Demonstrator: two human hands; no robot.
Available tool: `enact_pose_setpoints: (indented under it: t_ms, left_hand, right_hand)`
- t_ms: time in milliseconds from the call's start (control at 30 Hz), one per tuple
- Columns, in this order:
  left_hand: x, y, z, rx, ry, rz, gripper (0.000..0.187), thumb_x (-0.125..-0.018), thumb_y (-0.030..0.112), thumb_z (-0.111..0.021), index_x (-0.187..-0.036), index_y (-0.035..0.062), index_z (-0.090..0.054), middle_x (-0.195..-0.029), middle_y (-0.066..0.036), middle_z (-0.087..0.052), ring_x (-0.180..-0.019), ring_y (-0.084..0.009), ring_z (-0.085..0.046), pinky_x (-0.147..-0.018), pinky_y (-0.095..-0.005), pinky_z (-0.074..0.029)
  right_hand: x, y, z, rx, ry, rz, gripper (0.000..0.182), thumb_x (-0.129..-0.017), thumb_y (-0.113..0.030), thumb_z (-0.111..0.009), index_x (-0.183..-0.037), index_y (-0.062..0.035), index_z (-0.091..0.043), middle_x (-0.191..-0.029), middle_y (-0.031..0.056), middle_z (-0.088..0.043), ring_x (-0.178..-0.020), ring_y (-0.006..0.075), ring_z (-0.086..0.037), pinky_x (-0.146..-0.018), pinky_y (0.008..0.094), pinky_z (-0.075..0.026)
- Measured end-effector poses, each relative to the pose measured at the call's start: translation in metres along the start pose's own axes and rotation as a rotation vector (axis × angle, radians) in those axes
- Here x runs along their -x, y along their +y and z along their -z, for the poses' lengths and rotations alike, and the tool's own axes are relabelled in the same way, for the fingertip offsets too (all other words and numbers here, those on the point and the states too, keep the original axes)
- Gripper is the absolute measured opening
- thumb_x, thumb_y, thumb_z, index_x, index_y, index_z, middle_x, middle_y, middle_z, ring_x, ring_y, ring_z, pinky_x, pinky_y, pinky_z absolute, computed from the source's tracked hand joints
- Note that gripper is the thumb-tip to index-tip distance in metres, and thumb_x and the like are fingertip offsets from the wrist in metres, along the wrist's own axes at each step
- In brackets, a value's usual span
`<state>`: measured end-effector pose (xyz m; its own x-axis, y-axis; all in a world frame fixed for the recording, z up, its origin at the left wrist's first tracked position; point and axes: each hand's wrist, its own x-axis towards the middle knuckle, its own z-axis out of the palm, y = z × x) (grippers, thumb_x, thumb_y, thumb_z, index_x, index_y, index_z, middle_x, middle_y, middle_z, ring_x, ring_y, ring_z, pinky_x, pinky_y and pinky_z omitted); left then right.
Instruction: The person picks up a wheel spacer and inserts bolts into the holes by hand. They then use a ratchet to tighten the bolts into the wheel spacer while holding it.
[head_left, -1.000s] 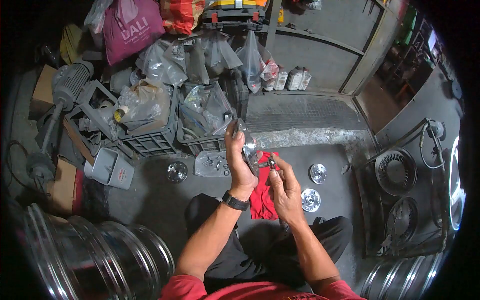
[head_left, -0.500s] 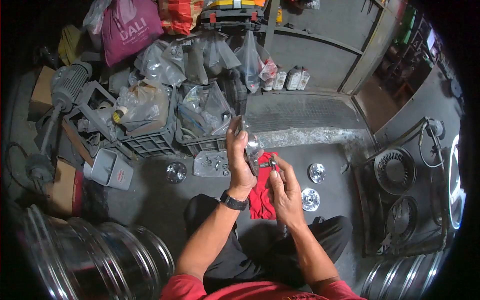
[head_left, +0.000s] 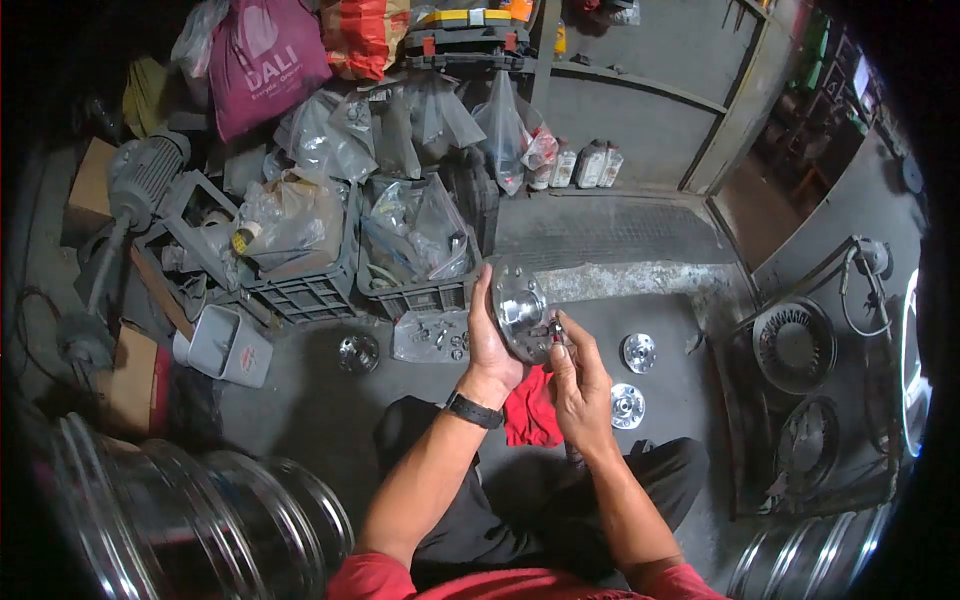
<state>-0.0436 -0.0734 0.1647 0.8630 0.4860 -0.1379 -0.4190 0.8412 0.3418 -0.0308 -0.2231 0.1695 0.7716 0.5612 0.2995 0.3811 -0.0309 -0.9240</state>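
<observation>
My left hand (head_left: 490, 345), with a black watch (head_left: 474, 410) at the wrist, grips a shiny round metal hub (head_left: 520, 305) by its left edge, its raised centre facing up and to the right. The fingers of my right hand (head_left: 580, 385) pinch a small metal piece (head_left: 556, 330) at the hub's lower right edge; its exact shape is partly hidden. Below the hub, a red cloth (head_left: 534, 412) lies on the floor between my legs.
Two metal discs (head_left: 639, 353) lie right of my hands. A darker disc (head_left: 358, 351) and a plastic bag of small hardware (head_left: 430, 337) lie to the left. Crates (head_left: 420, 297), a grey bin (head_left: 228, 345), bottles (head_left: 590, 165) and wheel rims (head_left: 200, 510) stand around.
The hub has turned from nearly edge-on to show more of its face. My right hand has moved slightly right with the small piece, and the whole view has shifted a little.
</observation>
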Motion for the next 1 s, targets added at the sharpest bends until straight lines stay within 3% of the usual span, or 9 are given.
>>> enact_pose_setpoints:
  t_ms: [167, 233, 267, 367, 400, 533, 800, 900, 1000]
  left_hand:
    - [0.007, 0.001, -0.003, 0.014, -0.026, 0.022, 0.057, -0.097, 0.07, -0.057, -0.108, 0.0151, -0.068, -0.097, -0.005, -0.071, -0.087, -0.0285, -0.07, -0.079, -0.0483, -0.06]
    - [0.01, 0.002, -0.007, 0.141, -0.001, -0.055, 0.061, -0.096, 0.073, -0.054, -0.114, 0.0168, -0.069, -0.104, -0.007, -0.071, -0.098, -0.0327, -0.069, -0.085, -0.058, -0.058]
    - [0.008, 0.005, 0.0, 0.17, -0.087, -0.013, 0.068, -0.095, 0.078, -0.05, -0.125, 0.0189, -0.068, -0.117, -0.01, -0.07, -0.111, -0.0367, -0.066, -0.09, -0.0681, -0.053]
    - [0.017, 0.013, -0.006, 0.285, -0.111, 0.01, 0.072, -0.094, 0.08, -0.047, -0.131, 0.0208, -0.065, -0.126, -0.011, -0.069, -0.116, -0.0375, -0.065, -0.093, -0.071, -0.052]
    - [0.016, 0.013, 0.0, 0.328, -0.301, -0.003, 0.067, -0.096, 0.071, -0.052, -0.132, 0.0157, -0.067, -0.128, -0.009, -0.07, -0.121, -0.0333, -0.064, -0.106, -0.0593, -0.05]
    - [0.002, 0.01, 0.018, 0.357, -0.361, 0.061, 0.068, -0.096, 0.071, -0.054, -0.133, 0.0155, -0.066, -0.13, -0.008, -0.07, -0.123, -0.0332, -0.063, -0.105, -0.0627, -0.048]
    - [0.009, 0.007, 0.01, 0.322, -0.456, 0.048, 0.082, -0.095, 0.072, -0.055, -0.148, 0.0087, -0.056, -0.147, -0.028, -0.056, -0.138, -0.0481, -0.052, -0.118, -0.0657, -0.042]
    - [0.006, 0.004, 0.009, 0.35, -0.289, 0.01, 0.088, -0.094, 0.077, -0.053, -0.147, 0.0072, -0.056, -0.146, -0.027, -0.058, -0.135, -0.0487, -0.055, -0.115, -0.069, -0.043]
    - [0.008, 0.006, 0.01, 0.398, -0.331, 0.045, 0.09, -0.093, 0.08, -0.051, -0.145, 0.0061, -0.057, -0.142, -0.027, -0.06, -0.129, -0.0486, -0.06, -0.112, -0.0703, -0.045]
  right_hand:
    - [0.002, -0.01, 0.004, -0.379, 0.02, -0.249, 0.04, -0.113, -0.021, -0.054, -0.151, -0.0089, -0.052, -0.078, -0.0022, -0.051, -0.056, 0.0038, -0.043, -0.049, 0.0245, -0.034]
    - [0.001, -0.009, 0.011, -0.623, 0.027, -0.401, 0.037, -0.114, -0.024, -0.052, -0.15, -0.0124, -0.051, -0.08, 0.0007, -0.058, -0.05, 0.0039, -0.042, -0.042, 0.0237, -0.031]
    - [0.0, -0.009, 0.016, -0.648, -0.026, -0.391, 0.037, -0.115, -0.027, -0.051, -0.15, -0.0143, -0.05, -0.081, 0.0016, -0.058, -0.051, 0.006, -0.045, -0.042, 0.0244, -0.033]
    - [-0.001, -0.019, 0.019, -0.704, -0.008, -0.424, 0.038, -0.115, -0.027, -0.051, -0.151, -0.0148, -0.05, -0.083, 0.0024, -0.059, -0.052, 0.006, -0.046, -0.042, 0.0242, -0.034]
    - [-0.001, -0.019, 0.02, -0.705, -0.008, -0.422, 0.038, -0.115, -0.027, -0.051, -0.151, -0.0148, -0.05, -0.083, 0.0024, -0.059, -0.052, 0.006, -0.046, -0.042, 0.0242, -0.034]
    - [-0.001, -0.02, 0.024, -0.628, -0.059, -0.359, 0.041, -0.114, -0.026, -0.053, -0.153, -0.015, -0.049, -0.085, 0.0026, -0.058, -0.052, 0.0065, -0.047, -0.043, 0.0245, -0.035]
    - [-0.001, -0.025, 0.028, -0.538, -0.03, -0.327, 0.038, -0.114, -0.025, -0.051, -0.149, -0.0105, -0.049, -0.084, 0.0054, -0.061, -0.052, 0.0079, -0.045, -0.047, 0.0256, -0.036]
    - [0.0, -0.021, 0.031, -0.57, -0.102, -0.353, 0.033, -0.113, -0.024, -0.053, -0.141, -0.007, -0.053, -0.086, 0.0061, -0.062, -0.053, 0.008, -0.046, -0.048, 0.0252, -0.037]
    - [0.002, -0.023, 0.03, -0.562, -0.074, -0.321, 0.029, -0.113, -0.025, -0.055, -0.133, -0.0052, -0.054, -0.086, 0.0066, -0.062, -0.055, 0.0082, -0.047, -0.048, 0.025, -0.037]
